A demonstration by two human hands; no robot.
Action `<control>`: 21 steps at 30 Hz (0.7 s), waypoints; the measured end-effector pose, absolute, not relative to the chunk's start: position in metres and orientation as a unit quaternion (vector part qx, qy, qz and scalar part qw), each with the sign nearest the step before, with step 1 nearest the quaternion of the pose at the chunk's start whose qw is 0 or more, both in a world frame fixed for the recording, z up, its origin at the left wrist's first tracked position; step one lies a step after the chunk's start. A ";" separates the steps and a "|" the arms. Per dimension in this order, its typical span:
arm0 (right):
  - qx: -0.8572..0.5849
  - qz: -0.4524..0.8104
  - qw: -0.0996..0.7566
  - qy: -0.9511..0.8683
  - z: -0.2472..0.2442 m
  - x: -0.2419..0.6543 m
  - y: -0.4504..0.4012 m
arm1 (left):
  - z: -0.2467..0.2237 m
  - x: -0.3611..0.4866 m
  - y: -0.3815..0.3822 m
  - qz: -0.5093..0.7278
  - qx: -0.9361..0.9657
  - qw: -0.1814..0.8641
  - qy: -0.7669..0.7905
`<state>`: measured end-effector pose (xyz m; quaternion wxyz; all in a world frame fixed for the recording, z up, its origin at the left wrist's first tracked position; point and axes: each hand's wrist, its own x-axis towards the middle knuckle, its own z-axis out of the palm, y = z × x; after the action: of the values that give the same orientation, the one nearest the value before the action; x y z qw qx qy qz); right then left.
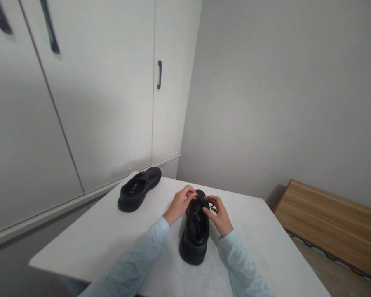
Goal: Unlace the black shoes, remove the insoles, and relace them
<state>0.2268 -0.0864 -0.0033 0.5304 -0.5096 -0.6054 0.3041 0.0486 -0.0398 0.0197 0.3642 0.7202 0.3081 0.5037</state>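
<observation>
A black lace-up shoe [195,243] stands upright on the white table, its heel toward me and its toe pointing away. My left hand [181,203] is at the left of its lacing, thumb and fingertips pinched on the black shoelace. From the right, my right hand [218,214] pinches the lace too, and a dark loop [209,206] shows by its fingers. The exact course of the lace between my fingertips is too small to make out. A second black shoe [139,189] rests at the table's far left edge, apart from both hands.
The white table [250,247] carries both shoes. White cabinet doors [111,90] with dark handles rise behind it on the left, and a grey wall [278,99] on the right. A wood-grain board [330,227] lies low at the right, with a cable along its edge.
</observation>
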 end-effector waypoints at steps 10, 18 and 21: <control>-0.497 0.321 0.515 -0.620 -0.007 0.229 -0.086 | 0.024 0.047 -0.035 0.563 0.578 0.538 0.243; -0.505 0.324 0.513 -0.614 -0.006 0.227 -0.087 | 0.029 0.039 -0.034 0.592 0.435 0.658 0.168; -0.504 0.325 0.514 -0.613 -0.006 0.227 -0.087 | 0.029 0.036 -0.033 0.597 0.405 0.676 0.149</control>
<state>0.2267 -0.0875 -0.0058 0.5141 -0.5043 -0.6129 0.3252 0.0364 -0.0331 0.0295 0.6762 0.4051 0.1488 0.5971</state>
